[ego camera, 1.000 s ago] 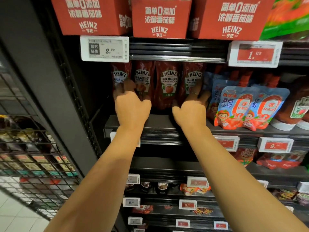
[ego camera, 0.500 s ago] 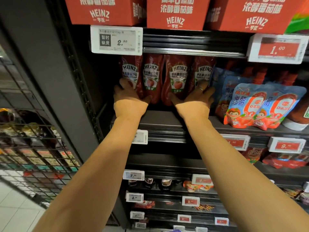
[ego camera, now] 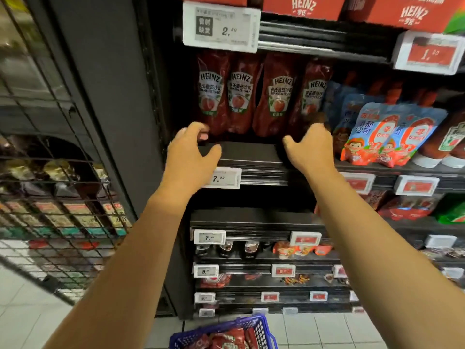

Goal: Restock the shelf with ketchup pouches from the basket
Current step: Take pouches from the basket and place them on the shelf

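Pouches point(ego camera: 261, 94) stand four across on the shelf point(ego camera: 249, 153), left hand point(ego camera: 192, 149) and right hand point(ego camera: 310, 147) loosely spread, empty (basket point(ego camera: 261, 328) holds more).

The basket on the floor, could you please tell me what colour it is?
Blue; the basket shows at the bottom of the head view, with red pouches inside.

dark red ketchup pouches point(ego camera: 261, 96) with white-and-green labels, blue lattice basket point(ego camera: 254, 328), black shelf point(ego camera: 251, 157), light blue cartoon pouches point(ego camera: 387, 132)

basket point(ego camera: 261, 331) cut off below, lower price tags point(ego camera: 205, 297) unreadable
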`<state>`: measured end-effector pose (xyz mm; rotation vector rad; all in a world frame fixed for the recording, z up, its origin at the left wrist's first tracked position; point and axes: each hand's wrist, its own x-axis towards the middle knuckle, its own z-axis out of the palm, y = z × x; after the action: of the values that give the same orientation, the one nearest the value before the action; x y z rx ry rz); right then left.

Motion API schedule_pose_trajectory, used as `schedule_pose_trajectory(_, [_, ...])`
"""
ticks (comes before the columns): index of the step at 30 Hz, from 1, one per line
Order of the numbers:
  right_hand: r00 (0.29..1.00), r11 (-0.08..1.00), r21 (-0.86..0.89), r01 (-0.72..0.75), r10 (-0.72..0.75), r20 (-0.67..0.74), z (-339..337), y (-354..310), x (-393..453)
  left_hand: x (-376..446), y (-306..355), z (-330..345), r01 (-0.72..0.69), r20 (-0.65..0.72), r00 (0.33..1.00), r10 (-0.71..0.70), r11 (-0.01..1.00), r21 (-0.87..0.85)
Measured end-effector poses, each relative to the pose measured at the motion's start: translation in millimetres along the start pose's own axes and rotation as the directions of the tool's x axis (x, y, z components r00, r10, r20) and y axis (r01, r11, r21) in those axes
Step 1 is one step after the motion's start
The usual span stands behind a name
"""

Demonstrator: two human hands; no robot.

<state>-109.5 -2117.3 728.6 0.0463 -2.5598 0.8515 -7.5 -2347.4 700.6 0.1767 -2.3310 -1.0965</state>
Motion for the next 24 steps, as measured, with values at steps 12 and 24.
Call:
schedule_pose_trajectory(12, [0.986,0.903,0.409,0.133,-0.161,0.035,22,112,-183,-181,-152,6,0.020,0.040,0.999,-0.029,0.981,0.195])
schedule_pose_trajectory(24, [0.279,0.758,-0.339,-0.557,0.555,0.784,92,339,-377,-418,-227,76,0.680,0.238,0.438,-0.867,0.493,0.542])
